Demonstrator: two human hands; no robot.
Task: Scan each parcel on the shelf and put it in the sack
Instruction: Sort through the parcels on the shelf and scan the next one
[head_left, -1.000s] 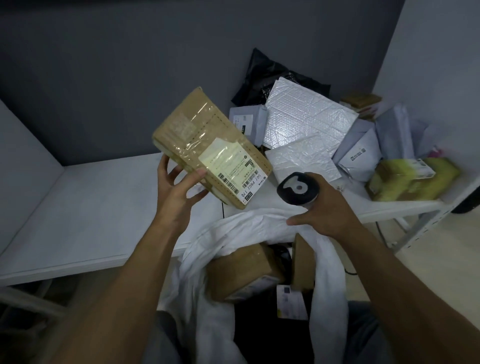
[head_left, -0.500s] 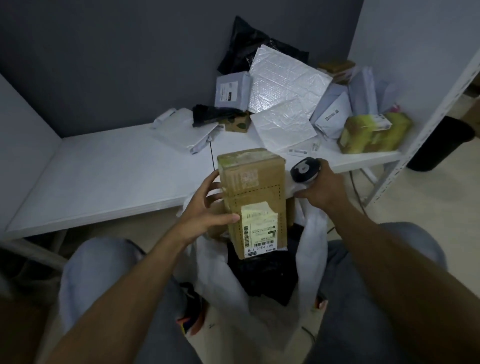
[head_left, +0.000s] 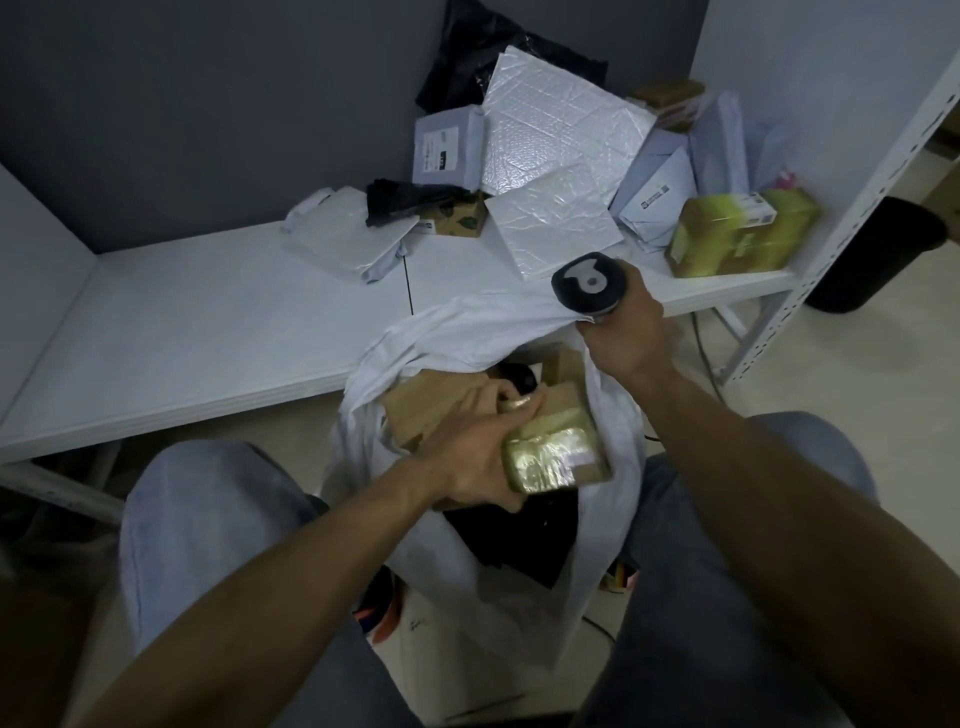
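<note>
My left hand (head_left: 475, 457) grips a taped brown cardboard parcel (head_left: 558, 457) inside the mouth of the white sack (head_left: 457, 332), on top of other brown boxes (head_left: 426, 410) in there. My right hand (head_left: 621, 332) holds the black barcode scanner (head_left: 587, 283) and pinches the sack's upper rim with it. Several parcels lie on the white shelf (head_left: 208, 322) at the back right: silver bubble mailers (head_left: 556, 228), grey poly bags (head_left: 660, 192) and a yellow-green box (head_left: 737, 236).
A flat grey bag (head_left: 353, 239) and a small printed box (head_left: 457, 218) lie mid-shelf. The shelf's white upright post (head_left: 852, 208) stands at the right, a black bin (head_left: 872, 254) behind it. My knees (head_left: 208, 519) flank the sack.
My left hand has brought the brown parcel down from in front of the scanner into the sack's mouth. My right hand kept the scanner and the sack rim.
</note>
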